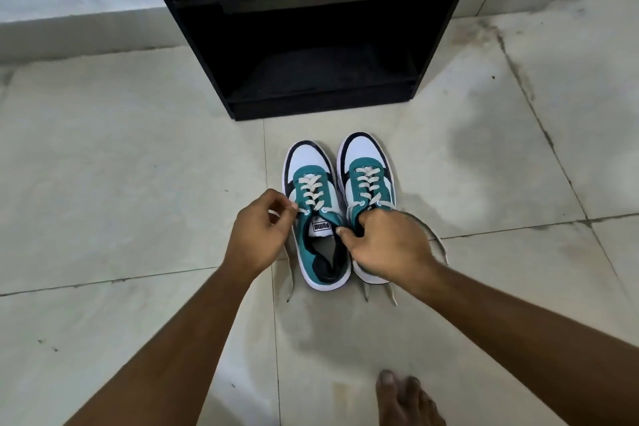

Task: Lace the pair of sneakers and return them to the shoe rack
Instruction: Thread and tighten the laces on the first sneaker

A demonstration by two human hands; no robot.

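The pair of sneakers is set side by side on the tiled floor (138, 156), toes aimed at the black shoe rack (304, 28) just ahead, so that each can be slid straight onto a shelf once the lacing is done. Both are laced up to the top eyelets, but the loose ends are left trailing on the floor behind the heels, so tying appears to remain.

The left sneaker (313, 211) is being worked on. A lace end is pinched between thumb and fingertips of the left hand (261, 235) beside the top eyelet, the grip closed on the lace (275, 216) so that slack can be drawn out. The right hand (387, 245) is laid over the collar of the right sneaker (366, 176), fingers curled in at the gap between the two shoes; it seems closed on the left shoe's other lace end or the collar edge, though which cannot be told. A bare foot (404, 398) is seen at the lower edge.
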